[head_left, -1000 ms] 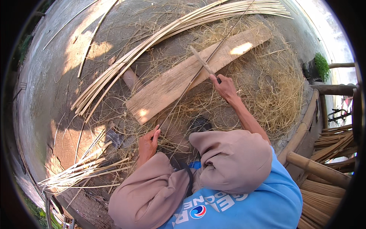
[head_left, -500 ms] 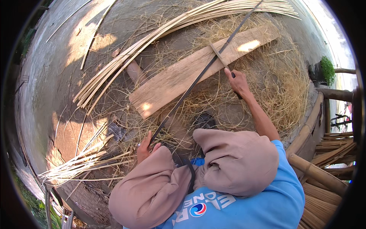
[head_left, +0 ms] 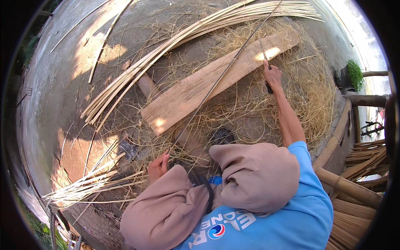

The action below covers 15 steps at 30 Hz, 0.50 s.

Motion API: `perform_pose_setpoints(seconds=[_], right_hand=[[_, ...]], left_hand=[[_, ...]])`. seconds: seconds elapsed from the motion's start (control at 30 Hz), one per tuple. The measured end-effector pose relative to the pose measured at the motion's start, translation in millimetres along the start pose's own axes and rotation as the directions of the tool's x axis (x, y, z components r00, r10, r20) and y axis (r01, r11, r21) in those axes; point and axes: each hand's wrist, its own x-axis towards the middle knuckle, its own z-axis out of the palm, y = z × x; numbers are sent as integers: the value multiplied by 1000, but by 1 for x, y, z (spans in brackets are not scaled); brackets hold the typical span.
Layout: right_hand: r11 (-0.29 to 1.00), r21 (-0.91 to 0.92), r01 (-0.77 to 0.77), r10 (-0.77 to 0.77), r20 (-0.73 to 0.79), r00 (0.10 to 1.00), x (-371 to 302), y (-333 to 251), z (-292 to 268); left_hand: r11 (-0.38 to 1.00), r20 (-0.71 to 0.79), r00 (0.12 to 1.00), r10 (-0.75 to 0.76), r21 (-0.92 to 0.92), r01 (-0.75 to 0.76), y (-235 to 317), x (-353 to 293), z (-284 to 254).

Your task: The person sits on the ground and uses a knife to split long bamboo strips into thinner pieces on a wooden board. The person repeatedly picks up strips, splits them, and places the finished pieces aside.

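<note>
Near my left knee, my left hand (head_left: 158,166) is closed, pinching the near end of a long, thin, dark bamboo strip (head_left: 215,83). That strip slants up and right across a wide wooden board (head_left: 183,98) and reaches past its far edge. My right hand (head_left: 273,77) is closed round the black handle of a knife, arm stretched forward. The narrow knife blade (head_left: 262,48) extends over the board's right part, to the right of the strip and apart from it.
Curly shavings (head_left: 310,96) surround the board. Beyond it lies a bundle of long pale strips (head_left: 175,39); shorter split strips (head_left: 93,183) are heaped at left. A bamboo rail (head_left: 348,187) and stacked strips (head_left: 354,216) stand at right.
My right hand and knife have moved forward and right, away from the strip. The strip has turned, now showing a thinner side, and my left fingers have closed together on its end.
</note>
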Motion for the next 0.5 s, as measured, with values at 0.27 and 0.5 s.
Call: perform_pose_setpoints(seconds=[0.27, 0.5], right_hand=[[829, 158, 536, -553, 370, 746, -236, -70, 49], [992, -68, 103, -94, 121, 988, -38, -25, 12]], left_hand=[[989, 54, 989, -139, 50, 137, 6, -15, -10], [999, 40, 999, -3, 46, 1, -21, -29, -29]])
